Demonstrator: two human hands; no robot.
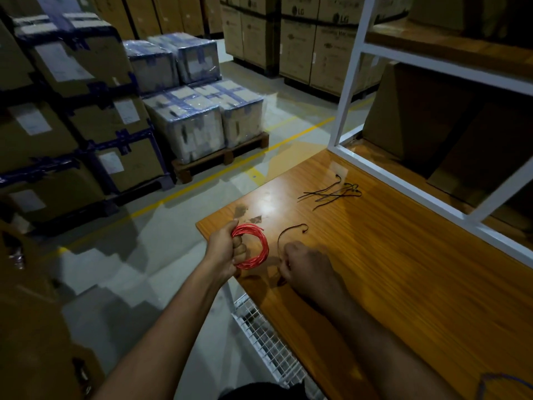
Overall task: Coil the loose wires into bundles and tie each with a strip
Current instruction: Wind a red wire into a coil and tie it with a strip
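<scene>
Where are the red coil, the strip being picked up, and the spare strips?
red coil (pixel 264 243): head view, right side of the loop.
strip (pixel 284 233): head view, curved middle, above the right hand.
spare strips (pixel 331 193): head view, middle of the pile.

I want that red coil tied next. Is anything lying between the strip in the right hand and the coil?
Nothing visible. The right hand pinches a dark strip just beside the red coil, which the left hand grips; only bare table separates them.
</scene>
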